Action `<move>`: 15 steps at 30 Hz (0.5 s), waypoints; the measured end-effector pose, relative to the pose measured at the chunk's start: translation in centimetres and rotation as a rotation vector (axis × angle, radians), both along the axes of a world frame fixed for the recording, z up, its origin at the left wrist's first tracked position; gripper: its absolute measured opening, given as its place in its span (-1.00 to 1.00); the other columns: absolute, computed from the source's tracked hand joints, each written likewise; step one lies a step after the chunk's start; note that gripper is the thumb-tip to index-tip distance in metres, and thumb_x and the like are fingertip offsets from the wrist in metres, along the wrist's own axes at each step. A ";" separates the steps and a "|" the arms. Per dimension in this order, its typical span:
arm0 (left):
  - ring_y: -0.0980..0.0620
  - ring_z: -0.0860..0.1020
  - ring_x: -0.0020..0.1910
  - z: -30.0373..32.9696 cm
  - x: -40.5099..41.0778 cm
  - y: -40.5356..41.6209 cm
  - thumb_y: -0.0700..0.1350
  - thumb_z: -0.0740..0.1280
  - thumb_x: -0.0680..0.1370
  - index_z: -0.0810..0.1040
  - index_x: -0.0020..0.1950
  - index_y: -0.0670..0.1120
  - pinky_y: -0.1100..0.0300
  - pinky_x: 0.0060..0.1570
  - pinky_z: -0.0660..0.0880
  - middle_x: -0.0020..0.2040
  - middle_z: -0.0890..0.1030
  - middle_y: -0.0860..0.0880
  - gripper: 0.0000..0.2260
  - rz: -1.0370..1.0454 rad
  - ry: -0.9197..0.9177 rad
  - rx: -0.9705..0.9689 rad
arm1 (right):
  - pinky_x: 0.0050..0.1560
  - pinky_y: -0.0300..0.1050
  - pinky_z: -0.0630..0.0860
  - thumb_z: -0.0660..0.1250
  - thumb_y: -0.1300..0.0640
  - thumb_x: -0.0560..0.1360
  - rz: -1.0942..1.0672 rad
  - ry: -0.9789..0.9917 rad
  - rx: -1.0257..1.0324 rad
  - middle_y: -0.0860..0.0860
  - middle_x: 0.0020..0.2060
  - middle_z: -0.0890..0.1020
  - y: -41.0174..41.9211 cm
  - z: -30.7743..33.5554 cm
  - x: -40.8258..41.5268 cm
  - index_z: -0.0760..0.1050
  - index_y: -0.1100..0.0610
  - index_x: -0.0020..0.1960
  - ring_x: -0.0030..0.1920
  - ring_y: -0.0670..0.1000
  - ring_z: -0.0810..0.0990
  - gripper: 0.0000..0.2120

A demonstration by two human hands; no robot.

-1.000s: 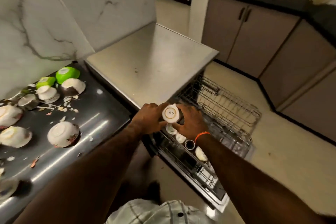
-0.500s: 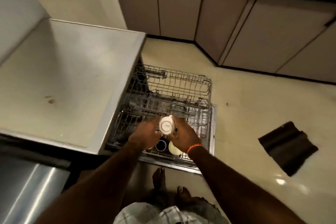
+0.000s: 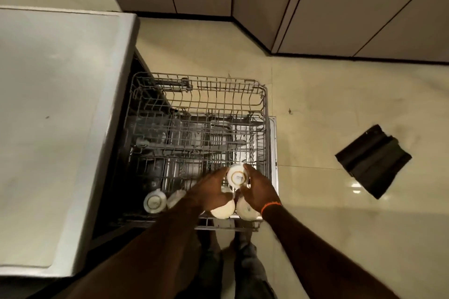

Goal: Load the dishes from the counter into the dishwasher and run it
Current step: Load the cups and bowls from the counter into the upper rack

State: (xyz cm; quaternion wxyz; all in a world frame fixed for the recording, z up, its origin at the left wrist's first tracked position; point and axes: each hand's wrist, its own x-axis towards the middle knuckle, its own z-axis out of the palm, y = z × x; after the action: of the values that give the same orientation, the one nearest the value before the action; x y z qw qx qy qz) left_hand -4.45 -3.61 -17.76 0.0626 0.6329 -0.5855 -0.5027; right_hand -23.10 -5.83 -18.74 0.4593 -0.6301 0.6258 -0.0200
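Both hands [image 3: 261, 189] hold a round glazed cup [image 3: 237, 176] over wire rack [image 3: 199, 109]

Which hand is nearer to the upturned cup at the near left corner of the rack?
Left. The left hand is just right of that cup, not touching it. The right hand is farther right. Both grip the white cup.
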 end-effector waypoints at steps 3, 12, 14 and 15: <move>0.07 0.54 0.23 -1.6 -0.6 -1.5 0.19 0.39 0.34 0.37 0.45 0.16 0.11 0.24 0.46 0.30 0.58 0.11 -0.33 0.002 0.005 0.033 | 0.42 -0.22 0.23 0.39 0.26 0.49 -0.003 0.019 0.025 0.08 0.44 0.47 -1.2 -1.7 -0.2 0.31 0.11 0.56 0.42 0.10 0.45 -0.34; 0.07 0.50 0.23 -5.2 -0.8 -4.0 0.13 0.46 0.39 0.30 0.50 0.11 0.18 0.20 0.40 0.37 0.51 0.06 -0.28 -0.095 -0.051 0.102 | 0.45 -0.05 0.35 0.30 0.18 0.58 -0.111 0.024 0.131 0.02 0.40 0.50 -2.8 -5.4 1.1 0.31 0.01 0.55 0.38 0.09 0.49 -0.45; 0.17 0.44 0.20 -5.6 -1.0 -3.9 0.15 0.48 0.37 0.24 0.53 0.15 0.25 0.15 0.33 0.35 0.48 0.15 -0.22 -0.096 -0.039 0.134 | 0.46 -0.05 0.32 0.34 0.21 0.54 -0.052 0.044 0.127 0.03 0.42 0.48 -3.1 -6.0 1.0 0.29 0.06 0.56 0.39 0.09 0.47 -0.39; 0.16 0.45 0.20 -5.9 -1.1 -3.9 0.15 0.49 0.36 0.24 0.53 0.15 0.25 0.14 0.34 0.36 0.49 0.13 -0.21 -0.096 -0.038 0.149 | 0.48 -0.06 0.30 0.34 0.21 0.55 -0.006 0.066 0.118 0.04 0.43 0.46 -3.2 -6.3 0.9 0.28 0.09 0.56 0.41 0.10 0.45 -0.40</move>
State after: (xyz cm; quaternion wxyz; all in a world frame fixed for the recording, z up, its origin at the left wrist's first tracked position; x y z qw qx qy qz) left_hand -5.59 -7.54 -23.62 -0.0199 0.6163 -0.5773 -0.5352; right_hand -22.19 -9.08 -25.04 0.4748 -0.6005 0.6424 0.0361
